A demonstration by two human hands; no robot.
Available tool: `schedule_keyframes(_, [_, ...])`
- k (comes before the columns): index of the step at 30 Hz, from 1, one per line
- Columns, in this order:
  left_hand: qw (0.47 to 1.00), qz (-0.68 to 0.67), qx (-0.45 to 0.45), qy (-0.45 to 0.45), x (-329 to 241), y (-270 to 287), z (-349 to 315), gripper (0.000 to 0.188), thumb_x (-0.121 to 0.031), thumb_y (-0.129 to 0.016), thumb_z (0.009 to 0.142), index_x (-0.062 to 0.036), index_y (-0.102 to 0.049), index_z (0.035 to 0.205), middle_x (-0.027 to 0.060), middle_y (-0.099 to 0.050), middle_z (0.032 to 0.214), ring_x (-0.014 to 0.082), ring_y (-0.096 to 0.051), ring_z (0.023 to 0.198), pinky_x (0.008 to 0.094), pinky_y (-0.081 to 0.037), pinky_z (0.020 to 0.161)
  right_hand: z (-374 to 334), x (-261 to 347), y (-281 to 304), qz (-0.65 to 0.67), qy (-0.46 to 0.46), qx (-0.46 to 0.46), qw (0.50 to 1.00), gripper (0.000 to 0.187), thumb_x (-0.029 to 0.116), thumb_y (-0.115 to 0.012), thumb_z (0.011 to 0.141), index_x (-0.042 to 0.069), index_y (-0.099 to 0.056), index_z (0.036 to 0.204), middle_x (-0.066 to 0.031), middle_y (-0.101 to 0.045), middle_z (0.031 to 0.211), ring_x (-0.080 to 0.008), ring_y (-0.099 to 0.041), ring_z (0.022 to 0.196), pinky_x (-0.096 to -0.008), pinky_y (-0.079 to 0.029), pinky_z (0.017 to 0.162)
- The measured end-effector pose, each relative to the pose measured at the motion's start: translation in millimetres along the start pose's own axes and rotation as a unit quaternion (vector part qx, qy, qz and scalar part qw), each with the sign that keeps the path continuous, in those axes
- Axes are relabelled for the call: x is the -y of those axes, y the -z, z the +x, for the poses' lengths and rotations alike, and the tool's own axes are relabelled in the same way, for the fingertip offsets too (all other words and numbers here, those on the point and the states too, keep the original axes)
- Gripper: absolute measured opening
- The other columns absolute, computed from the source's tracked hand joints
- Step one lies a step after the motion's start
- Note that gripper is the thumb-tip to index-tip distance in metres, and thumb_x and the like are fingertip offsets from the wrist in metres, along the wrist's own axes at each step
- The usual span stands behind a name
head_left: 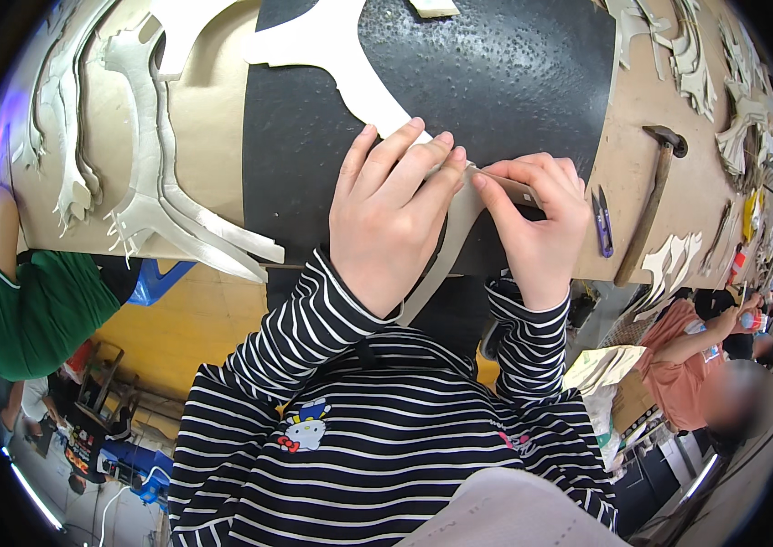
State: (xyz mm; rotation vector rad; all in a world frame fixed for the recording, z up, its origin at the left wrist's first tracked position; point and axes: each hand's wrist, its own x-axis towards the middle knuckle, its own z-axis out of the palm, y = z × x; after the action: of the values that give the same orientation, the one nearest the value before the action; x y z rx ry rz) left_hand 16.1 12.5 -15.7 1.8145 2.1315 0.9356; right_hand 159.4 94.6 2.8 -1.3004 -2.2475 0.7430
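Observation:
A large white cut-out piece of sheet material (318, 41), curved and branching, lies on a black mat (505, 68). My left hand (395, 201) rests over its narrow lower part, fingers stretched out and tips on the piece; the thumb is hidden. From beneath the fingers a pale narrow strip (461, 223) runs down past the table's near edge. At its right side my right hand (537, 205) is closed in a pinch on a small flat grey-brown strip (518, 190), its tip against the pale strip. Whether the two are joined cannot be made out.
On the right lie purple-handled thread snips (602, 223) and a hammer (653, 201). More pale cut pieces (145, 137) are stacked at the left, others (692, 68) at the far right. Someone in a green sleeve (49, 310) is at the left, another person in pink (683, 365) at right.

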Motion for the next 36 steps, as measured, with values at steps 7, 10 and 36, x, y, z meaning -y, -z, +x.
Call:
schedule_keyframes(7, [0.993,0.046,0.106,-0.001,-2,11,-5,0.051,-0.012,-0.073,0.085,-0.0186,-0.064,0.134,-0.0015,-0.057,0.145,0.0260,-0.051,0.135,0.0541,-0.034,0.113,2,0,3,0.020,-0.004,0.013,1.000,0.010,0.011,-0.082,0.074,0.011,-0.075,0.080,0.0026,-0.067,0.080,-0.0161,-0.057,0.080,-0.0323,-0.036,0.077])
schedule_keyframes(10, [0.990,0.032,0.138,-0.001,-2,11,-9,0.054,-0.010,-0.070,0.086,-0.0173,-0.061,0.139,0.0022,-0.054,0.148,0.0295,-0.046,0.141,0.0556,-0.035,0.112,0,1,-4,0.034,-0.010,-0.018,0.999,0.009,0.009,-0.081,0.074,0.009,-0.074,0.080,0.0015,-0.067,0.079,-0.0163,-0.057,0.079,-0.0318,-0.036,0.077])
schedule_keyframes(36, [0.983,0.035,0.175,-0.048,6,13,-10,0.049,-0.010,-0.052,0.093,-0.0079,-0.058,0.141,0.0074,-0.046,0.155,0.0288,-0.035,0.148,0.0434,-0.030,0.119,-3,18,-14,0.034,-0.104,-0.061,0.992,0.010,0.000,-0.078,0.073,0.004,-0.073,0.080,-0.0031,-0.068,0.079,-0.0196,-0.059,0.076,-0.0324,-0.044,0.074])
